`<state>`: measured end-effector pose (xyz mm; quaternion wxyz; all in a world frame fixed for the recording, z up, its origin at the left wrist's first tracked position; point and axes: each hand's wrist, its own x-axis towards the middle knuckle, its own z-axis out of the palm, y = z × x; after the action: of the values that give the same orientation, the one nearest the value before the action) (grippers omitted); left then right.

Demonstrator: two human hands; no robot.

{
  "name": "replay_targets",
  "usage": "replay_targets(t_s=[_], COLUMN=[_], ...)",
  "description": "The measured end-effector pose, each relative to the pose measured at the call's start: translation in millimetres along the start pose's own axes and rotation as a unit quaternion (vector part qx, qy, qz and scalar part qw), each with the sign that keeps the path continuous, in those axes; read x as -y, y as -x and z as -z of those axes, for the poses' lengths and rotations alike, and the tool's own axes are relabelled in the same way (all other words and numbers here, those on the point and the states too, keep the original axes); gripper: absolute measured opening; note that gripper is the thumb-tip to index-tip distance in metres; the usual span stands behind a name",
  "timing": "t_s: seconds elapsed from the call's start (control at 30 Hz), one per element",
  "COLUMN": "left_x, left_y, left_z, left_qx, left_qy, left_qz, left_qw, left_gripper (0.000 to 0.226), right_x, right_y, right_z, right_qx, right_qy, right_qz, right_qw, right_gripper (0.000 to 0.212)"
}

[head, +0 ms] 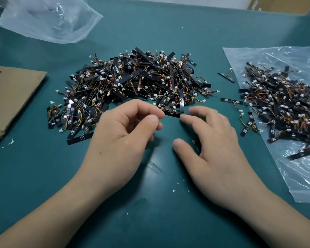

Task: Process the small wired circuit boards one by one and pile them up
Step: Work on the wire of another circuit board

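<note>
Far left there's a sheet of brown cardboard [13, 97] lying on the green surface [150, 212]. Behind it is a crumpled clear bag [48, 20], far enough back that I'd guess it's out of play for now.

In the middle sits the big pile [136, 81] of black strip boards with their coloured wires and white plugs. It's heaped loosely right in front of the person, so either hand can reach in easily.

At its near edge the left hand [122, 133] looks to be pinching one end of a single board [172, 114] between thumb and forefinger. It's held about level, probably so the other end is free to be worked on.

The right hand [217, 140] is spread and loose, gripping nothing, with its forefinger tip right at the board's free end. It's blurry, so I can't say if it actually touches. The hands are close together but apart.

Further right are a few stray boards [231, 101], then a flat plastic bag [302, 176] with a second pile [283, 104] on it. My guess is one heap is supply and the other is finished, but I can't tell which is which.
</note>
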<state>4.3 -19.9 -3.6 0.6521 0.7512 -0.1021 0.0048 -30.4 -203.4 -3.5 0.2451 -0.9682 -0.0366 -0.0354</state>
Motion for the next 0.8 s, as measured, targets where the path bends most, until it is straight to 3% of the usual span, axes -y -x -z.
replay_targets(t_s=[0.2, 0.33, 0.4, 0.53, 0.67, 0.8], left_x=[0.8, 1.4, 2.8, 2.0, 0.6, 0.1], left_y=[0.7, 0.7, 1.0, 2.1, 5.8, 5.3], left_z=[-0.2, 0.5, 0.9, -0.1, -2.8, -1.7], left_qx=[0.002, -0.01, -0.022, 0.026, 0.053, 0.052], left_qy=[-0.003, -0.014, -0.02, -0.061, -0.106, -0.093], left_qz=[-0.004, -0.011, -0.009, -0.025, -0.067, -0.073], left_qw=[1.0, 1.0, 1.0, 0.997, 0.991, 0.992], left_gripper=[0.016, 0.016, 0.02, 0.034, 0.025, 0.045], right_x=[-2.2, -6.0, -9.5, -11.2, -9.2, -9.4], right_y=[-1.2, 1.8, 3.9, 3.4, 3.1, 4.0], right_z=[-2.3, -3.2, -0.9, 0.7, -1.1, 0.5], right_qx=[-0.006, -0.087, -0.117, -0.117, -0.101, -0.081], right_qy=[0.002, -0.144, -0.226, -0.333, -0.354, -0.36], right_qz=[0.025, 0.017, -0.004, -0.023, -0.025, -0.017], right_qw=[1.0, 0.985, 0.967, 0.935, 0.93, 0.929], right_gripper=[0.049, 0.021, 0.02, 0.013, 0.01, 0.009])
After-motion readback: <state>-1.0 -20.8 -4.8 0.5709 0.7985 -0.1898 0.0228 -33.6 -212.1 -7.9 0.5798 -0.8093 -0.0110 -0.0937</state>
